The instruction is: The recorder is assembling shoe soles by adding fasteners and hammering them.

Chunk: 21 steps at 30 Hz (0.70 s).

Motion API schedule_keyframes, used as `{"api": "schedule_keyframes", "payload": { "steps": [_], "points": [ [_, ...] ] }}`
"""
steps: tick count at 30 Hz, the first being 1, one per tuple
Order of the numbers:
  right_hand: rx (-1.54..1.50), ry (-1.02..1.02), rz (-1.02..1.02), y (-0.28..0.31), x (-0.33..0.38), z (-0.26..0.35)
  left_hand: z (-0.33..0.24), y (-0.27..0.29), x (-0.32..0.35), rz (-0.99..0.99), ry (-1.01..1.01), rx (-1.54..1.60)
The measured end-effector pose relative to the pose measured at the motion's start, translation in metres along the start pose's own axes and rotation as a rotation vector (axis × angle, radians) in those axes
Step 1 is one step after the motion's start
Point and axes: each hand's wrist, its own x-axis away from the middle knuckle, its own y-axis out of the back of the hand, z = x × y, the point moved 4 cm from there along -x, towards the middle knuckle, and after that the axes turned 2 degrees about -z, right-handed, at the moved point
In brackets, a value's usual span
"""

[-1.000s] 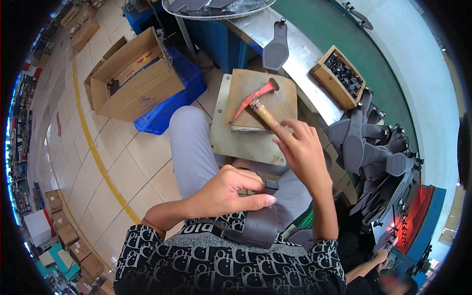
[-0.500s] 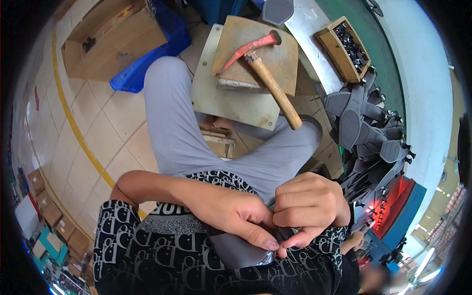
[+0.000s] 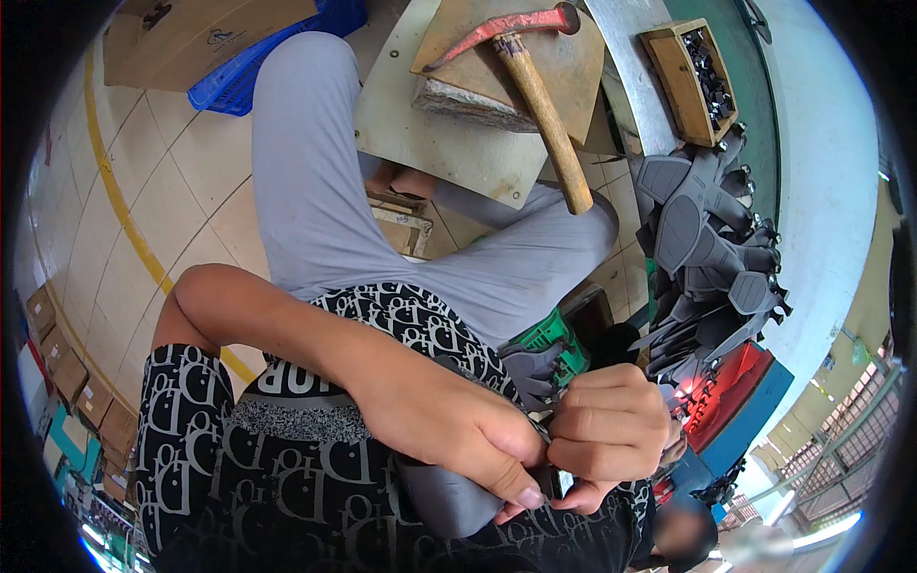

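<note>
Close to my body, my left hand grips a dark grey, smooth, paddle-shaped piece, its thumb pressed along it. My right hand is closed beside it, knuckles up. Between its fingers and thumb shows a small black part with a bright edge. My fingers cover where that part meets the grey piece, so I cannot tell whether they are joined. Beyond my knees, a hammer with a red head and wooden handle lies on a brown board atop a block.
On the right bench, similar dark grey pieces with shiny ends lie heaped. Behind them stands a wooden box of small black parts. A green crate is by my right knee. A cardboard box and blue crate sit far left.
My view has shifted, so the bench and hammer sit higher. The grey piece is still in my hands, and the small part's bright edge now shows at my right fingers.
</note>
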Motion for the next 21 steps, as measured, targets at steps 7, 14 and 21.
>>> {"api": "schedule_keyframes", "payload": {
  "steps": [7, 14, 21],
  "points": [
    [-0.044, 0.038, -0.110, -0.011, 0.011, 0.000, 0.001, -0.008, 0.000, -0.162, -0.030, -0.257],
    [-0.073, 0.052, -0.165, -0.013, 0.018, -0.002, 0.002, -0.008, 0.001, -0.237, -0.013, -0.373],
    [-0.127, 0.094, -0.154, -0.011, 0.026, -0.022, 0.006, -0.001, 0.003, -0.228, 0.141, -0.524]
  ]
}}
